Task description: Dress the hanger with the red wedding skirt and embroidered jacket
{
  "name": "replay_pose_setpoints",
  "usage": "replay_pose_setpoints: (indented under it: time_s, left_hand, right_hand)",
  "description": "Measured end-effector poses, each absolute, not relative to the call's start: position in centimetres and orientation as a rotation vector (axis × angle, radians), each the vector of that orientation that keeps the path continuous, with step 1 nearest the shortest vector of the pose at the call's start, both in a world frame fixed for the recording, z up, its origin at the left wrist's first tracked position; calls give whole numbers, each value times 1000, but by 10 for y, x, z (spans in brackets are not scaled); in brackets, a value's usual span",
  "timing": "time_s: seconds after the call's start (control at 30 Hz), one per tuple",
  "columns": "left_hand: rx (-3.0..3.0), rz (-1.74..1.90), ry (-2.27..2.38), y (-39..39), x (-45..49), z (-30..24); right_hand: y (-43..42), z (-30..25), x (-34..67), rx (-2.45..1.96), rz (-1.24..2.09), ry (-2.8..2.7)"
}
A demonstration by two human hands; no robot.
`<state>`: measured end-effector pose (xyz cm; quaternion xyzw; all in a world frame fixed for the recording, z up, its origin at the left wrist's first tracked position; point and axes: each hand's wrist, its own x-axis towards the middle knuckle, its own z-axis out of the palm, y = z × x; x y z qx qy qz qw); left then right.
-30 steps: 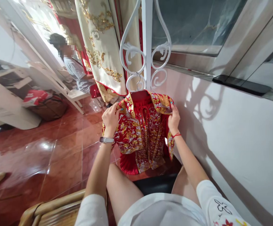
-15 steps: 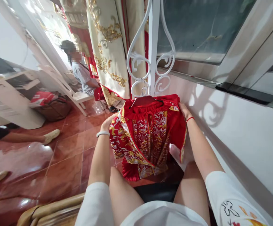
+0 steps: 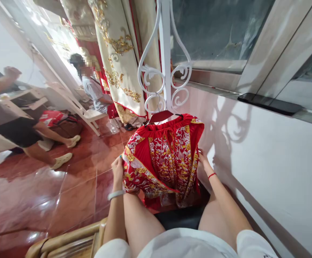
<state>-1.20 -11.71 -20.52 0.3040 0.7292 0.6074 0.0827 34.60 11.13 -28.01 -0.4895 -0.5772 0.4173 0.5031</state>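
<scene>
A red jacket (image 3: 145, 168) with gold and silver embroidery hangs in front of me, over a red pleated garment with a tied cord at its front (image 3: 169, 150). Both are on a dark red hanger (image 3: 159, 116), its hook at the white scrollwork. My left hand (image 3: 117, 167) is closed on the jacket's left edge, thumb and fingers pinching the cloth. At the opposite side, my right hand (image 3: 202, 159) grips the jacket's right edge, its fingertips partly hidden by cloth.
A white scrolled metal stand (image 3: 165, 53) and cream gold-embroidered cloth (image 3: 118, 64) rise ahead. To the right is a white wall (image 3: 279, 161) with a black object (image 3: 270, 104) on the sill. One person (image 3: 94, 89) sits ahead left; another (image 3: 13, 118) walks nearby. A bamboo seat (image 3: 67, 240) stands left.
Both my hands have moved down along the jacket's sides, and its front panels now lie further round the inner garment. On the left, the walking person has come further into view, one arm raised.
</scene>
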Motion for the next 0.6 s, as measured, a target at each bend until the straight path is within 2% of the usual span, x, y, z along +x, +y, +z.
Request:
replay_pose_setpoints:
  time_s: [0.1, 0.2, 0.3, 0.4, 0.5, 0.6]
  left_hand:
    - [941, 1796, 2628, -167, -16, -203]
    - [1073, 1706, 2970, -200, -15, -174]
    - [1282, 1529, 3097, -206, -9, -136]
    - [1307, 1413, 3080, -194, -14, -115]
    - [1051, 1445, 3098, -185, -40, -128]
    - [751, 1454, 3094, -202, -65, -180]
  right_hand:
    - [88, -273, 338, -1271, 809, -1259]
    - [61, -254, 308, -1127, 807, -1571]
    - [49, -239, 262, -997, 950, -1881]
    - [52, -235, 226, -1037, 881, -1989]
    - [61, -241, 220, -1067, 821, -2022]
    - [64, -254, 240, -1086, 843, -2020]
